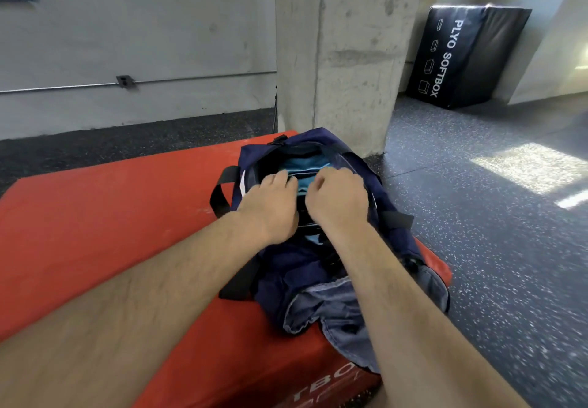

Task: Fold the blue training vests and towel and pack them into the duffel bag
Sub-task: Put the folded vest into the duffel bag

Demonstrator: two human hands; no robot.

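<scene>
- You are at the packing step: the bag (286, 277) lies on the red box (111, 216), its length running 12 to 6 o'clock, with the top open.
- Blue cloth, most likely the folded vests (305, 166), already sits inside, showing at 12 o'clock of your knuckles.
- Your left hand (270, 205) is on the rim at the opening's 9 o'clock side. Its fingers (281, 181) are fairly straight and pressing down rather than gripping.
- Your right hand (337, 201) is at the 3 o'clock rim. Its fingers (318, 185) are curled tight and seem to pinch the rim; the tips are hidden, so the exact hold is unclear.
- A grey-blue cloth (331, 309) lies at the bag's 6 o'clock end, partly under your right forearm. It may be the towel, though that is not certain.
- Judged from this, your next move is to tamp the blue stack flat and hold the opening wide. If that cloth is the towel, fold it and slide it in on top.
- Take care that the soft rim does not fold inward over the stack.
</scene>
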